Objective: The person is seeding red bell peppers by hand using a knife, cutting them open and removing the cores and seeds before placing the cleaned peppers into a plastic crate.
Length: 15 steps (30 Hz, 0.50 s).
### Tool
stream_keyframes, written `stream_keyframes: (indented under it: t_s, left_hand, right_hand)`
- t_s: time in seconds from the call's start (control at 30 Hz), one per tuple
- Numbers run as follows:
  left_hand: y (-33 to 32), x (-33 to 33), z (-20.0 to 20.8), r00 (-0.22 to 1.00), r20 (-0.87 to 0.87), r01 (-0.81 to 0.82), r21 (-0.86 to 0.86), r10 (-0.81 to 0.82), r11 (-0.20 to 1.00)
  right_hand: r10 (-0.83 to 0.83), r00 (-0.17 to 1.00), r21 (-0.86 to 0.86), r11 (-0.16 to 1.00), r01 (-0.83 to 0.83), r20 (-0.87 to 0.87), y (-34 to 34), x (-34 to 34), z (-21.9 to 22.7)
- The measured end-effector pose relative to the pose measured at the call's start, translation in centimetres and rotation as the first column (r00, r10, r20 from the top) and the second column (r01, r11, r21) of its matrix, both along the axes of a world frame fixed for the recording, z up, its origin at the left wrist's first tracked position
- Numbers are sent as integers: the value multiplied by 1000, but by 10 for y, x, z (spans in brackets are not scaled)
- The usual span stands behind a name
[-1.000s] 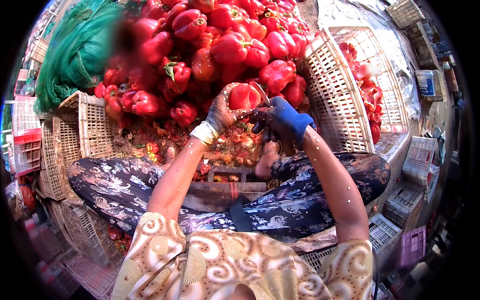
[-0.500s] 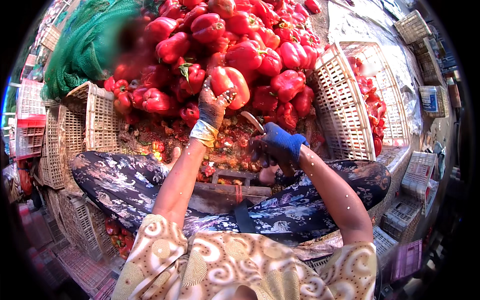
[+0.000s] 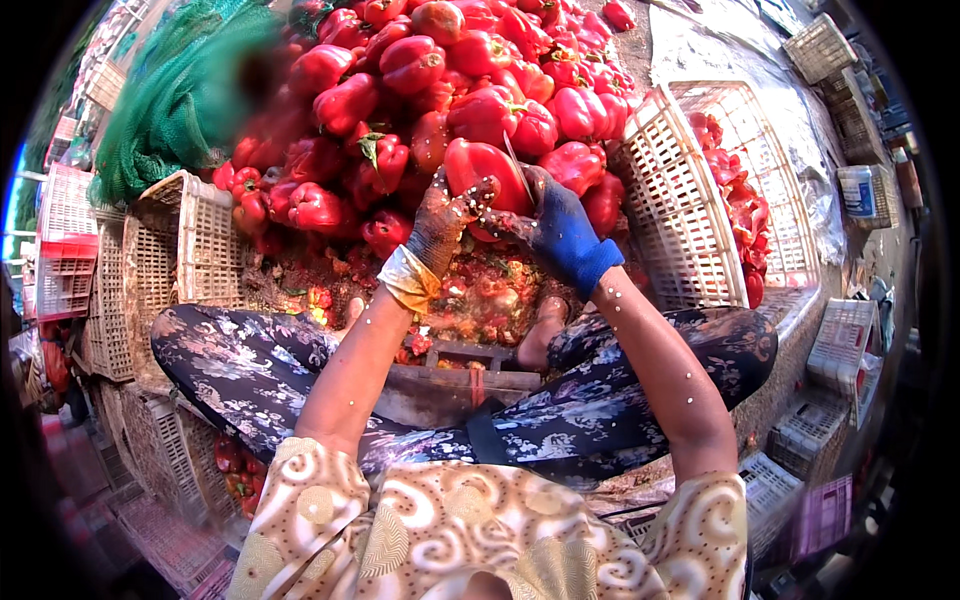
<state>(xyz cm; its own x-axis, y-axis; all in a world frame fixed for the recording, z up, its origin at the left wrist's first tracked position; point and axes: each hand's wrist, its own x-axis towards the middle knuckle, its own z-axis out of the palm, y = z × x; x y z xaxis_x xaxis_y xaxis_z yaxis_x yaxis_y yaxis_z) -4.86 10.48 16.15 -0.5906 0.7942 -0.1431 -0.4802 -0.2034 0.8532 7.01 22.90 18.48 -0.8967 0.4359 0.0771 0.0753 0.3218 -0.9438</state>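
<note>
My left hand (image 3: 440, 222), in a soiled glove speckled with pale seeds, is closed around a large red bell pepper (image 3: 484, 176). My right hand (image 3: 566, 236) wears a blue glove and grips a knife. Its thin blade (image 3: 517, 168) stands upright against the pepper's right side; the handle is hidden in my fingers. The fingertips of both hands meet just below the pepper. Right beyond them rises a big heap of whole red bell peppers (image 3: 412, 64).
A white plastic crate (image 3: 668, 200) with cut red pepper pieces (image 3: 752, 222) leans at the right. Another crate (image 3: 208, 238) stands at the left, below green netting (image 3: 165, 110). Pepper scraps and seeds (image 3: 490, 285) cover the ground between my legs, beside a wooden block (image 3: 430, 385).
My right hand has moved up and forward from near my knee to the pepper, bringing the knife blade against its side. My left hand still holds the pepper and has shifted slightly right.
</note>
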Motion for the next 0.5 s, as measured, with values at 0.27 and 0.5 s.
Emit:
stream_keyframes:
  t_s: [0.27,0.5]
  left_hand:
    - [0,2,20,987,-163,-10,-95,-5,995]
    - [-1,-2,41,982,-167,75,-86,-88,993]
  right_hand:
    - [-44,991,-427,904,-14,-126,-8,0,-6]
    - [59,996,-524,852,-15,67,-6,17,38]
